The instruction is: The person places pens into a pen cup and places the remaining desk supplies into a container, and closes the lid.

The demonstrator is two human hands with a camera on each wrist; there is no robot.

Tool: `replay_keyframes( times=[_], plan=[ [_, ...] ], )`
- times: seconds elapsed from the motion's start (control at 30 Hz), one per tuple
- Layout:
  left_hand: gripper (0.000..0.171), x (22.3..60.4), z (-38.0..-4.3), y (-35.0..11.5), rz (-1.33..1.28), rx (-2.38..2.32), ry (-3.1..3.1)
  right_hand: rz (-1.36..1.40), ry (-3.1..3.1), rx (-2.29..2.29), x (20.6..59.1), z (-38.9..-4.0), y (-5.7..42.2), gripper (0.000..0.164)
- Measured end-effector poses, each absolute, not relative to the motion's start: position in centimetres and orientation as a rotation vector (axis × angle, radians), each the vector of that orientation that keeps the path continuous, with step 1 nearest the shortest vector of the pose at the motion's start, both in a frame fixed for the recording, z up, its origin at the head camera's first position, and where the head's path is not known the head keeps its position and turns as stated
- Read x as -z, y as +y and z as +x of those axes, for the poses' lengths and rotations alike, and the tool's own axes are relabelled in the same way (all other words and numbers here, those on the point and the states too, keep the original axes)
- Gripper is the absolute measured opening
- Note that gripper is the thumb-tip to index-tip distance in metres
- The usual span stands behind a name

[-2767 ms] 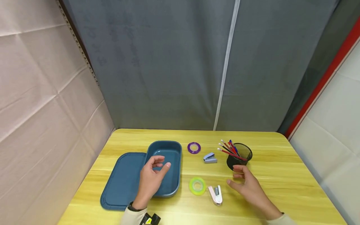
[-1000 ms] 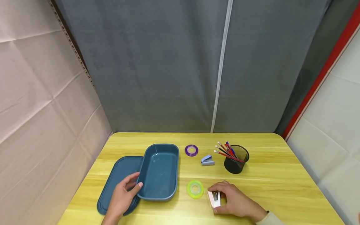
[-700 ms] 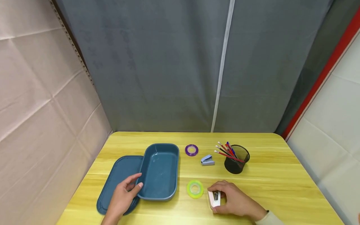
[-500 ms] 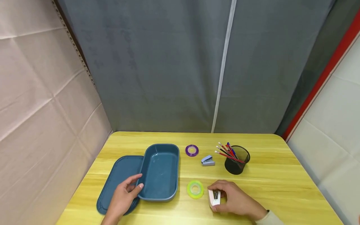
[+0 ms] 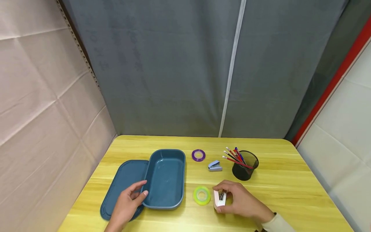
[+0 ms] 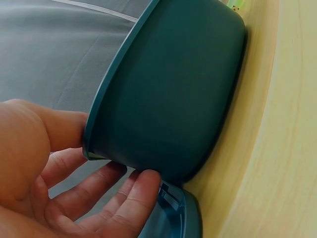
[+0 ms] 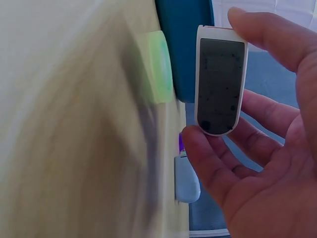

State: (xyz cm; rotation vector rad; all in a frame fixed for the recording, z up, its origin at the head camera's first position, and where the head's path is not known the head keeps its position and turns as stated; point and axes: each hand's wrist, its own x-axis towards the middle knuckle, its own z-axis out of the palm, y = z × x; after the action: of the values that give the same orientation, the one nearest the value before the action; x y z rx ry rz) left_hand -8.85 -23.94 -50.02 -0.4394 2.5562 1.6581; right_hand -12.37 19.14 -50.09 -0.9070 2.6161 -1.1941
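My left hand (image 5: 126, 203) grips the left rim of a deep blue storage box (image 5: 166, 180). In the left wrist view one digit goes over the rim, and the other fingers (image 6: 136, 201) lie against the outer wall. My right hand (image 5: 239, 199) pinches a small white-and-pink stapler (image 5: 219, 198) between thumb and fingers. Seen from the right wrist, the stapler (image 7: 221, 84) shows its black underside, held up off the table. Just left of it lies a yellow-green tape roll (image 5: 201, 195). The blue lid (image 5: 124, 178) is flat on the table, partly beneath the box's left side.
Farther back lie a purple tape roll (image 5: 198, 155) and a light-blue stapler (image 5: 215, 166). A black mesh pen cup (image 5: 242, 172) with several pencils and pens stands at the right. A grey curtain (image 5: 174, 71) hangs behind the wooden table (image 5: 275, 167).
Both hands hung free at first. My left hand has moved to the box's left rim. My right hand has taken hold of the white-and-pink stapler and raised it slightly.
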Motion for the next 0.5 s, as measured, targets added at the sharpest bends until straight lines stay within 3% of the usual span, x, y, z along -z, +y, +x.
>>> replay_keyframes(
  times=[0.5],
  plan=[
    [0.046,50.3,-8.9,-24.2,-0.449,-1.664,2.539,-0.943,2.635,1.300,47.9,-14.1,16.6,0.062]
  ],
)
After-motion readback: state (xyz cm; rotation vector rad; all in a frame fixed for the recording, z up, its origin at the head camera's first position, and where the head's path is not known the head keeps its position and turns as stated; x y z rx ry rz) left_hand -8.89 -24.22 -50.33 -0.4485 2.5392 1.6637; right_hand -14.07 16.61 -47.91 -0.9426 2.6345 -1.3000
